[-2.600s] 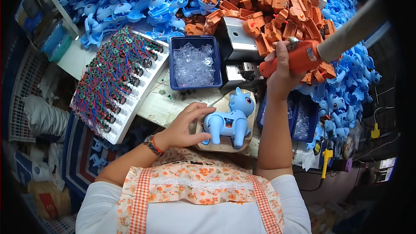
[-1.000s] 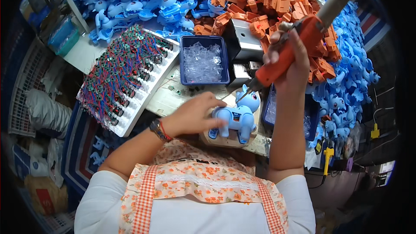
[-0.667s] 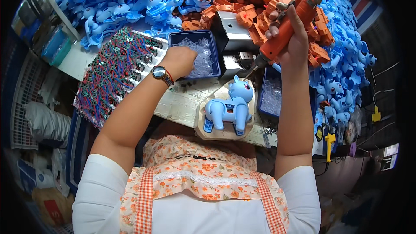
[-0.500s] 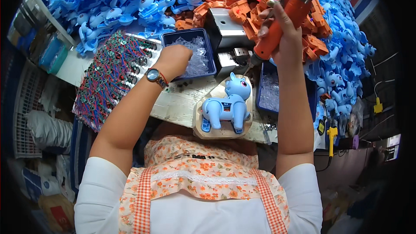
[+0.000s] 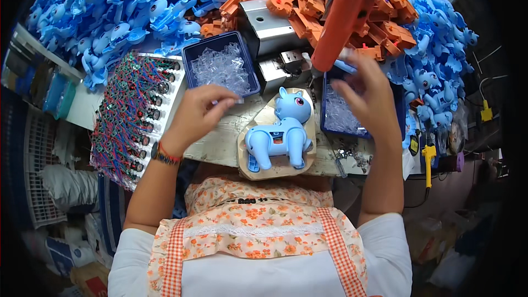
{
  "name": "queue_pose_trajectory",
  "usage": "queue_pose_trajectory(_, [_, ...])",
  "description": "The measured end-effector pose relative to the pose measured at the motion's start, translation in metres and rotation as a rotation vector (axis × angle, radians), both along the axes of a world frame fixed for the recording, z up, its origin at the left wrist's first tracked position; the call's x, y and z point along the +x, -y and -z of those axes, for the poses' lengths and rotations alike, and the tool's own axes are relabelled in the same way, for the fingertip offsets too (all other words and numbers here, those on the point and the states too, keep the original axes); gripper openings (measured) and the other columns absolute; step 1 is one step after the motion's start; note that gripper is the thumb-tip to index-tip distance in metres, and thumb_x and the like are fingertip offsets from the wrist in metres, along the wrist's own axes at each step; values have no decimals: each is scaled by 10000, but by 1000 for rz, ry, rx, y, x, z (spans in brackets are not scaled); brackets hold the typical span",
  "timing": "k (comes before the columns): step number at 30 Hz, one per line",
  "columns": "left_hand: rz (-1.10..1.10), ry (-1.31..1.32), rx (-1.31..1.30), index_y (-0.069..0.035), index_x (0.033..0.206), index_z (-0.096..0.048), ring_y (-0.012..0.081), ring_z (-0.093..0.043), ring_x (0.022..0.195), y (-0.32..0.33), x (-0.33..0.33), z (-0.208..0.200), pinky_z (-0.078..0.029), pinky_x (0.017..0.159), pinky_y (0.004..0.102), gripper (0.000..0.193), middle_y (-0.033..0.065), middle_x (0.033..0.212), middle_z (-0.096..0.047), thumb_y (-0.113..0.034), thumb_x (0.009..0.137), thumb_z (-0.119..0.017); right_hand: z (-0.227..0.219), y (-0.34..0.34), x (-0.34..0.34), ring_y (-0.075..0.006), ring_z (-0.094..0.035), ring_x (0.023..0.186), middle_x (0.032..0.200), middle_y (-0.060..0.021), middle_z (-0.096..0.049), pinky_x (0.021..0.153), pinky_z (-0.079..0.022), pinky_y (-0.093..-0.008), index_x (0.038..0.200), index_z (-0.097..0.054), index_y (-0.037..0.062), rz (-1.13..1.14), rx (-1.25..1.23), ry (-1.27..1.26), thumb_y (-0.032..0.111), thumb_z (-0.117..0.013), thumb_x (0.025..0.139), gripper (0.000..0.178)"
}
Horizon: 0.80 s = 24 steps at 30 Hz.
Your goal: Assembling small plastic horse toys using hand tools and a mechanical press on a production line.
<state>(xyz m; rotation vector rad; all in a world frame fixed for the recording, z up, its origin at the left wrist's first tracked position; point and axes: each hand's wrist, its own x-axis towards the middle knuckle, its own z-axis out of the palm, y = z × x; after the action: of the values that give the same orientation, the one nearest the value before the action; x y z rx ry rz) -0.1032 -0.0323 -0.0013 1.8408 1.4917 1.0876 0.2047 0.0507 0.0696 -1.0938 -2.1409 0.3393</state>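
Observation:
Near the front edge of the left blue tray [image 5: 186, 58], my left hand [image 5: 201, 114] pinches a small clear plastic piece [image 5: 238, 100] at its fingertips. My right hand [image 5: 371, 92] hovers over the right blue tray [image 5: 358, 131], fingers apart and holding nothing. Just to its left hangs the orange electric screwdriver [image 5: 340, 22], tip down. Between my hands a blue toy pony [image 5: 278, 138] lies on its side in a pale holder [image 5: 250, 171], with an opening in its body. Clear plastic pieces [image 5: 221, 69] fill the left tray.
Blue toy parts [image 5: 118, 22] heap up at the back left and right [image 5: 434, 85]. Orange housings [image 5: 308, 3] pile at the back centre. A metal fixture [image 5: 269, 27] stands behind the pony. Wired circuit boards [image 5: 129, 115] lie at left; small screws [image 5: 355, 157] at right.
My right hand has let go of the screwdriver, which now hangs free, and has come down nearer. My left hand has come out of the left tray with a clear piece.

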Motion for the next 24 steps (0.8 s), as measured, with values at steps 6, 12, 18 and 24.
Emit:
queue_pose_trajectory(6, [158, 267, -175, 6, 1015, -726, 145, -669, 861, 19, 18, 2, -525, 768, 267, 159, 107, 940, -720, -44, 872, -677, 58, 12, 51, -308, -639, 770, 934, -98, -626, 678, -522, -393, 1026, -664, 92, 143, -54, 656, 40, -712, 739, 296])
queue_pose_trajectory(12, [204, 293, -270, -27, 1045, -734, 95, -663, 758, 7, 43, 0, -513, 689, 240, 197, 86, 888, -734, -112, 882, -663, 79, 1, 54, -331, -635, 800, 857, -93, -623, 671, -509, -418, 896, -683, 90, 148, 5, 598, 1, -640, 762, 167])
queue_pose_trajectory(18, [243, 212, -308, -44, 1021, -740, 100, -641, 740, 0, 54, -6, -498, 663, 252, 188, 80, 892, -722, -135, 877, -662, 74, -3, 60, -245, -618, 804, 841, -97, -629, 704, -488, -343, 866, -643, 16, 107, 13, 151, -54, -628, 782, 110])
queue_pose_trajectory(24, [254, 195, -253, -55, 987, -748, 125, -631, 762, 2, 59, -2, -494, 685, 266, 170, 68, 865, -704, -148, 863, -679, 90, -1, 68, -178, -609, 858, 962, -66, -629, 755, -501, -275, 990, -616, 7, 28, -142, -478, -32, -561, 901, 111])
